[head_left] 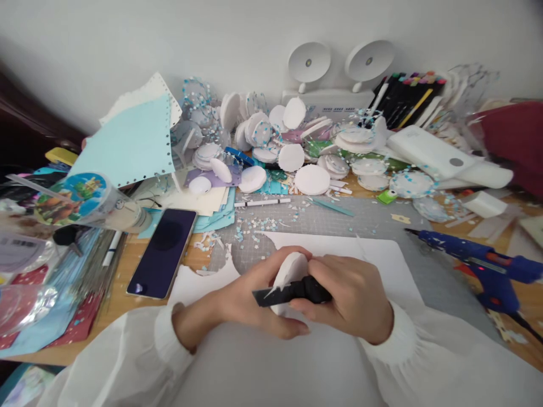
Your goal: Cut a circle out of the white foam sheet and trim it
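My left hand (258, 294) is wrapped round a thick white disc (291, 268), which looks like foam and is held on edge. In my right hand (350, 291) is a knife (274, 295) with a dark flat blade and a black, wrapped-looking handle. Its blade points left and lies across the disc's near side, where small white shreds cling to it. Part of the disc is hidden behind the blade and my fingers. Beneath both hands, a white sheet (382, 254) with a cut edge rests on the grey cutting mat (365, 217).
Many white discs (313, 180) and beaded rings crowd the back. A blue glue gun (487, 265) lies right, its cord running off the near edge. Left are a phone (163, 254), a lidded cup (85, 198) and coloured papers. A two-headed lamp (326, 104) stands by the wall.
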Tool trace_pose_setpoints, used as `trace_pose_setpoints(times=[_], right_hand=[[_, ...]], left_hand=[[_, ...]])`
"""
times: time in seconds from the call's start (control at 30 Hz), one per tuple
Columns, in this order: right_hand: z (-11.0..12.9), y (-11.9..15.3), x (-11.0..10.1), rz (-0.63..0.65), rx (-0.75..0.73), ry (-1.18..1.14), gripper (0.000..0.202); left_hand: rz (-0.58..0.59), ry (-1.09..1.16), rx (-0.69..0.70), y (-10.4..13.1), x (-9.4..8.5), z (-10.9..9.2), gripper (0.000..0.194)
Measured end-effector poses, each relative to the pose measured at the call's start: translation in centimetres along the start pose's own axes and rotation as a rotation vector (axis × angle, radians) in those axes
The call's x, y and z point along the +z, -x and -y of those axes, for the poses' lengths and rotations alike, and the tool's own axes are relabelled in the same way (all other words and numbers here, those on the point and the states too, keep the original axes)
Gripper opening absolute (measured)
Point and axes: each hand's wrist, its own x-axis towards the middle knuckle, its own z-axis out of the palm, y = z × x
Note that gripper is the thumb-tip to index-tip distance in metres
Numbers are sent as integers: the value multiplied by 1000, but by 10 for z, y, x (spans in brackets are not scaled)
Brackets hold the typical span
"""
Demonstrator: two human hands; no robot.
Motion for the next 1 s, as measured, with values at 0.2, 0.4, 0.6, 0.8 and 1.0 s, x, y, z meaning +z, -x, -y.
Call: trace_pose_setpoints(times=[0.2,0.4,0.6,0.8,1.0], right_hand=[[-6,2,-2,-1,14,43,58],[-9,3,-3,-6,31,55,58],[-6,1,-5,-21,13,52,55],[1,0,-4,-52,19,43,56],[-8,1,-4,-31,84,75,54]], left_hand=[[19,-32,15,0,-3,-1,75],[21,-61,9,0,-4,-1,74],[31,-90,80,0,-3,1,67],[41,-122,25,-2,-2,1,61],[61,-79,48,0,-3,-1,59]])
